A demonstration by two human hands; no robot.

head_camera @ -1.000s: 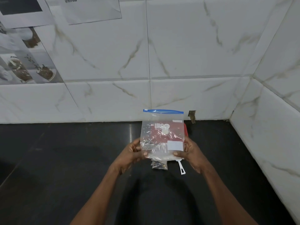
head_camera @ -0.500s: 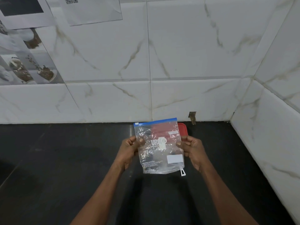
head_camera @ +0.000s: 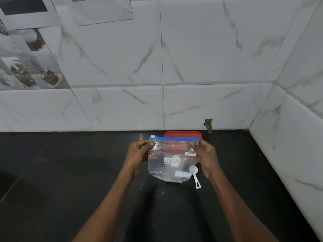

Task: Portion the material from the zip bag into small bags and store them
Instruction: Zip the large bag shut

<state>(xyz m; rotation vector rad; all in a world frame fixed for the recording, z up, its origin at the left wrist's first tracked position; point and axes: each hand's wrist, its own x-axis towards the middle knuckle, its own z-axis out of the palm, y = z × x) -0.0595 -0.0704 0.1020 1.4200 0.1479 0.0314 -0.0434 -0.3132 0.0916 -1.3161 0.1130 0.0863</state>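
Clear plastic zip bag (head_camera: 172,160) with a blue zip strip along the top and white "UR.." print: held upright over the black stone countertop (head_camera: 70,172), centre of view, near the back wall. Can't tell if its bottom edge touches the counter.

Left hand (head_camera: 139,152): pinching the bag's upper left corner just below the blue strip, thumb on the near face, other fingers curled behind the film.

Right hand (head_camera: 205,156): same on the upper right corner, thumb tip on the near face, fingers wrapped behind the right edge.

Zip strip runs roughly level between the two hands, left end slightly higher. The white tab sits at the left end. Can't tell if the zip is sealed. The film is crinkled, with a white label patch at the lower right. Contents are too hard to make out through the plastic.

Flat red plastic lid (head_camera: 183,134) with rounded corners: on the counter right behind the bag, against the wall, partly visible through the film.

Small white plastic scoop (head_camera: 196,179): lying on the counter at the bag's lower right corner, bowl behind the film, handle pointing toward the person.

White marble-pattern tiled wall (head_camera: 192,67) at back and right. There's a chipped notch (head_camera: 208,124) at the tile base, right of the lid. Printed paper sheets (head_camera: 26,58) are stuck to the wall at upper left.
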